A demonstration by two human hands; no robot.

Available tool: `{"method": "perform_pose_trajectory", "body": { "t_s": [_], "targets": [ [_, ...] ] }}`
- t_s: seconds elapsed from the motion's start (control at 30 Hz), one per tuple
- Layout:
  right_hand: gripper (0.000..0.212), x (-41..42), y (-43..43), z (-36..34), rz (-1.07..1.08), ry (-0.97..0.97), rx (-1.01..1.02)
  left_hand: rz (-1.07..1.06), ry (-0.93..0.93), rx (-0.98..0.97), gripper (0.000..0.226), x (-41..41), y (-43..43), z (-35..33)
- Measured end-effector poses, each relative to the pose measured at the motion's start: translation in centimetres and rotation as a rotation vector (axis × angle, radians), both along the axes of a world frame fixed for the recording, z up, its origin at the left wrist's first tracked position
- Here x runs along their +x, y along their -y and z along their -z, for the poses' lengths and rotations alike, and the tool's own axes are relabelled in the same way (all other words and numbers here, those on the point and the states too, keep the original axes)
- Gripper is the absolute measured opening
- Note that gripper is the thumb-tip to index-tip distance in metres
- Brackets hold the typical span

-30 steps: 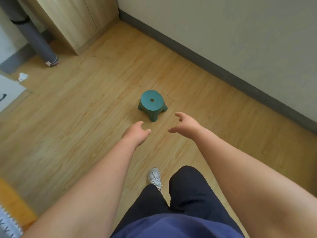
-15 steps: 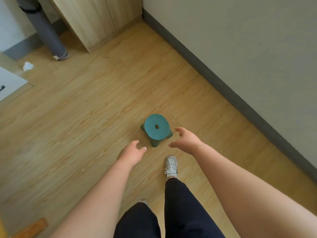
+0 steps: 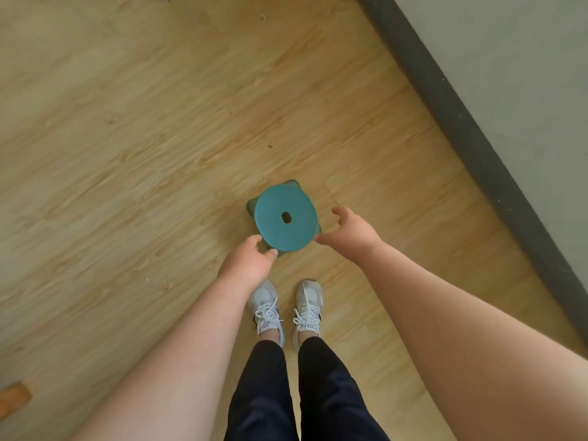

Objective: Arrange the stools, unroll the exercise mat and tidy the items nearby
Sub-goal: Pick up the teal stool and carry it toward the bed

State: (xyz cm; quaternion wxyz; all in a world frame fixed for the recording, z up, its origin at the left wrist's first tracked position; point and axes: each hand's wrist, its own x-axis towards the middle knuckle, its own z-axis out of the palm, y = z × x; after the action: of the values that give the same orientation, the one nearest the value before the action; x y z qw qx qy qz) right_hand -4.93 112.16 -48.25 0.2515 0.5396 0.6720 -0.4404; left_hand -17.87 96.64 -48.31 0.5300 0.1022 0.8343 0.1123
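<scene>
A small teal stool [image 3: 280, 226] with a round seat and a hole in its middle stands on the wooden floor, seen from straight above. My left hand [image 3: 249, 264] hovers at its near-left rim, fingers loosely curled and holding nothing. My right hand [image 3: 351, 230] is at the stool's right side, thumb and fingers spread apart, also holding nothing. Whether either hand touches the stool I cannot tell. No mat or other stool shows in this view.
My two white sneakers [image 3: 286, 308] stand just behind the stool. A dark baseboard [image 3: 471, 135] and grey wall run diagonally along the right. An orange wooden piece [image 3: 14, 399] pokes in at the lower left edge.
I have stepped up to the stool and tilted my view down; both feet now stand together behind it. Both hands have come down to its left and right rims. The cabinet and rolled mat left view.
</scene>
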Motion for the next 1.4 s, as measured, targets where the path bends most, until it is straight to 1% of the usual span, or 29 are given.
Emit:
{"method": "perform_pose_trajectory", "body": {
  "t_s": [0.07,0.17,0.27,0.4,0.53,0.57,0.63,0.7,0.73,0.77,0.83,0.93,1.03,1.13,1.27,1.33,1.4],
  "targets": [
    [0.085,-0.4,-0.4,4.2,0.000,0.011,-0.015,-0.019,-0.001,-0.020,0.059,-1.0,-0.3,4.1],
    [0.088,-0.8,-0.9,10.4,-0.010,0.028,-0.034,-0.127,0.014,-0.041,0.062,-2.1,-0.6,10.6],
    [0.090,-1.5,-1.7,16.7,0.034,0.010,-0.062,-0.226,0.044,-0.050,0.068,-2.8,-1.0,16.9],
    [0.092,-2.7,-3.2,22.6,0.120,-0.052,-0.089,-0.363,0.073,-0.032,0.078,-3.0,-1.3,23.1],
    [0.096,-3.5,-4.2,27.2,0.209,-0.117,-0.117,-0.472,0.101,0.049,0.079,-2.7,-1.6,28.0],
    [0.098,-3.7,-4.3,28.1,0.222,-0.126,-0.127,-0.498,0.101,0.062,0.077,-2.7,-1.7,29.1],
    [0.100,-3.7,-4.3,29.5,0.235,-0.129,-0.152,-0.555,0.124,0.073,0.068,-2.6,-1.7,30.7],
    [0.097,-3.6,-4.0,30.8,0.265,-0.137,-0.197,-0.625,0.192,0.095,0.048,-2.4,-1.7,32.0],
    [0.091,-3.5,-3.8,31.5,0.282,-0.147,-0.227,-0.662,0.232,0.111,0.039,-2.3,-1.7,32.5],
    [0.084,-3.4,-3.7,32.0,0.302,-0.163,-0.257,-0.691,0.271,0.126,0.034,-2.2,-1.6,32.8],
    [0.076,-3.1,-3.4,32.6,0.345,-0.191,-0.311,-0.715,0.333,0.141,0.040,-2.4,-1.3,33.2],
    [0.076,-2.7,-3.2,32.4,0.319,-0.175,-0.343,-0.698,0.365,0.135,0.049,-2.7,-0.5,32.9],
    [0.077,-2.4,-2.8,31.1,0.285,-0.135,-0.355,-0.705,0.361,0.133,0.048,-2.9,0.3,31.5],
    [0.080,-2.6,-2.2,28.5,0.277,-0.139,-0.346,-0.715,0.355,0.151,0.036,-3.1,1.1,29.0],
    [0.080,-3.7,-1.4,23.3,0.270,-0.165,-0.336,-0.740,0.330,0.197,0.029,-3.5,2.3,24.2],
    [0.080,-4.6,-1.0,20.7,0.250,-0.175,-0.317,-0.761,0.306,0.228,0.030,-3.9,2.8,21.6],
    [0.080,-5.9,-0.3,17.6,0.231,-0.202,-0.301,-0.804,0.252,0.253,0.039,-4.6,3.8,18.6]
  ]
}}
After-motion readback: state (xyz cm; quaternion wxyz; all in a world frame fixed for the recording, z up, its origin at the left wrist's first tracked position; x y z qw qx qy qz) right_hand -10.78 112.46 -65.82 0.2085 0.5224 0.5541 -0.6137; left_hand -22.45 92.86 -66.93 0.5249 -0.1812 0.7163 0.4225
